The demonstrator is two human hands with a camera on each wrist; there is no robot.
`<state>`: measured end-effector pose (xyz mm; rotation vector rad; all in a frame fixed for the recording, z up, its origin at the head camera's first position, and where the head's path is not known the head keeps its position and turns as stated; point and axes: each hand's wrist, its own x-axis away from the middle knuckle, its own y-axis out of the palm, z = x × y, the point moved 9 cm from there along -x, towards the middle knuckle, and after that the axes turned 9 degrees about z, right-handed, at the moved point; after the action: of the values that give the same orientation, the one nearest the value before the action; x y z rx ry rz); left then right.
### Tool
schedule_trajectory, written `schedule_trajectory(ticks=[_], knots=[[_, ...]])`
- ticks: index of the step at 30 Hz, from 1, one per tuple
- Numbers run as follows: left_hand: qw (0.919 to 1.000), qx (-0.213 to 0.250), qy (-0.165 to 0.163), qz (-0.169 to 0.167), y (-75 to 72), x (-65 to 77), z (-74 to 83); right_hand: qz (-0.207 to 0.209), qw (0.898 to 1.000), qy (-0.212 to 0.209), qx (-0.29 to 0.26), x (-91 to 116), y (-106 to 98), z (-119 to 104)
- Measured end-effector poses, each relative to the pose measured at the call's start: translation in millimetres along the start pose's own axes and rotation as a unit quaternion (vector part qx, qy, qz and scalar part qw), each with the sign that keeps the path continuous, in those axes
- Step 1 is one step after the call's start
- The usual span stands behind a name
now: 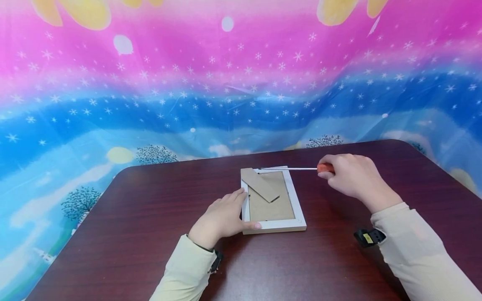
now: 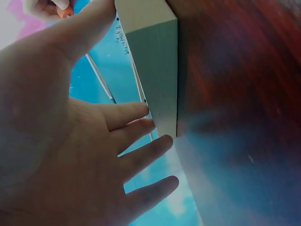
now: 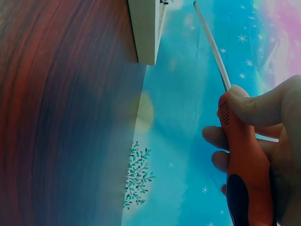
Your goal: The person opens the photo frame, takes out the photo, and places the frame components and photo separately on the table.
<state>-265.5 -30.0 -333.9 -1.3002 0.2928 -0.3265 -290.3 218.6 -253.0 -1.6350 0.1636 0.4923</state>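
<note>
A white picture frame (image 1: 299, 209) lies back side up on the table, with a brown backing board (image 1: 271, 211) inside it. Slanting across the board is a flat brown stand leg (image 1: 260, 186). My left hand (image 1: 222, 217) rests against the frame's left side, fingers extended and thumb on the near left corner; the left wrist view shows its fingertips (image 2: 164, 141) at the frame's edge. My right hand (image 1: 350, 173) grips a screwdriver (image 3: 244, 155) by its orange and black handle. The screwdriver's metal shaft (image 1: 297, 169) points left over the frame's far edge; whether its tip touches cannot be told.
The frame lies on a dark red-brown wooden table (image 1: 150, 217). Behind the table hangs a pink and blue cloth (image 1: 233, 83) with snowflakes and trees. Small dark tabs (image 1: 266, 220) sit along the inner edge of the frame.
</note>
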Motion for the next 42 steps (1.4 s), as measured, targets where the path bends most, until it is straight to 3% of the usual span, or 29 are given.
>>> schedule_trajectory(ticks=[22, 33, 42], knots=[[0.9999, 0.006, -0.011, -0.007, 0.7, 0.9, -1.2, 0.020, 0.997, -0.077, -0.020, 2.7, 1.6, -23.3], [1.0000, -0.001, -0.001, -0.008, -2.4, 1.3, -4.7, -0.007, 0.996, -0.090, -0.025, 5.5, 7.8, -29.5], [1.0000, 0.008, -0.001, -0.005, -4.2, 1.8, -3.2, 0.003, 0.995, -0.098, -0.031, 5.8, 10.6, -34.5]])
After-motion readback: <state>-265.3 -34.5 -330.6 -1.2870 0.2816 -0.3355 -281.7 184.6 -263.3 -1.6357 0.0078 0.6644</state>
